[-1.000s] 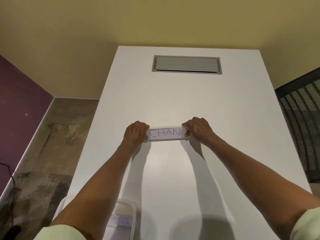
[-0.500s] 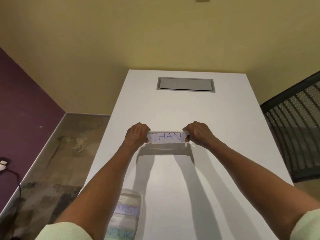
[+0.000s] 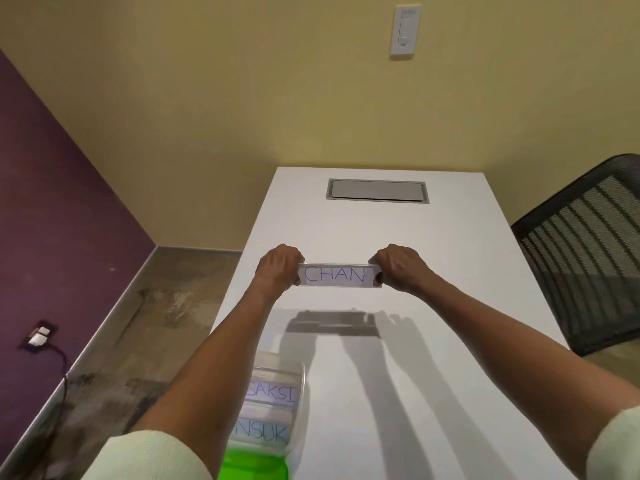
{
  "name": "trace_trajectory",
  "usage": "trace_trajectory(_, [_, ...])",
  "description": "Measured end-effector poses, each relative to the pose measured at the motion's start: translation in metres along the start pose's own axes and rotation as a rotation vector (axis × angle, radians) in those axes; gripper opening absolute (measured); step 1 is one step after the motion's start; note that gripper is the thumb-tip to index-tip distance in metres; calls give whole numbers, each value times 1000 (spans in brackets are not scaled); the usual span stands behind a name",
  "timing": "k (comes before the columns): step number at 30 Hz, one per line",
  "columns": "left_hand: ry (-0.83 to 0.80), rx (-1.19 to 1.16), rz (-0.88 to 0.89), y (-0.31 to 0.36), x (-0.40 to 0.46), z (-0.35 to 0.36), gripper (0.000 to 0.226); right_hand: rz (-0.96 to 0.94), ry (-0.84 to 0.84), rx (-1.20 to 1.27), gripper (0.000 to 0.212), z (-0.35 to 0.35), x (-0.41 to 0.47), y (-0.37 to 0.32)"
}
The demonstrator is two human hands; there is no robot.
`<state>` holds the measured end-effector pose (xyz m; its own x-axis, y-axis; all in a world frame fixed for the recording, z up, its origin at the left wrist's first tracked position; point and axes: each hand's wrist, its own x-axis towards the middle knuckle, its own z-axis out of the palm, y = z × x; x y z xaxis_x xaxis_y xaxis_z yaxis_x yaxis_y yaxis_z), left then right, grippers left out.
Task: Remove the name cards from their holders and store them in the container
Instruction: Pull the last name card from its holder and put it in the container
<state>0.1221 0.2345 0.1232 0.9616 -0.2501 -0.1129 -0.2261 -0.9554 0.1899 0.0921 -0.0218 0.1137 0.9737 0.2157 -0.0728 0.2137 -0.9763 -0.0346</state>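
Note:
A clear name card holder (image 3: 335, 275) with a white card reading "CHAN" in blue hangs in the air above the white table (image 3: 433, 341). My left hand (image 3: 278, 270) grips its left end and my right hand (image 3: 398, 268) grips its right end. Its shadow falls on the table below. Near the table's front left edge stands a clear plastic container (image 3: 273, 407) with cards in it reading "SAKSI" and "NSUK"; my left forearm hides part of it. A green part shows at the container's near end.
A grey cable hatch (image 3: 377, 190) is set into the table's far end. A black mesh chair (image 3: 588, 251) stands at the table's right side. Bare floor and a purple wall lie to the left, and a wall switch (image 3: 404, 29) hangs on the yellow wall.
Both hands have lifted the holder off the table; its shadow now lies well below it. My view has tilted up, showing more wall and more of the container.

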Motion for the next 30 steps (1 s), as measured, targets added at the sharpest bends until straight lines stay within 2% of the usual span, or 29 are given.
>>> trace_trajectory(8, [4, -3, -2, -14, -40, -10, 18, 2, 18, 13, 13, -13, -31, -31])
trace_trajectory(13, [29, -34, -2, -26, -63, -11, 40, -1, 23, 13, 18, -15, -46, -50])
trace_trajectory(20, [-4, -134, -64, -53, -96, -7, 44, -32, 7, 23, 21, -11, -67, -88])
trace_trajectory(25, [-38, -134, -95, -79, -119, -6, 33, -67, -17, 17, 23, -2, -71, -119])
trace_trajectory(30, [-59, -179, -156, -104, -139, -2, 33, -132, -33, 0, 30, 11, -76, -151])
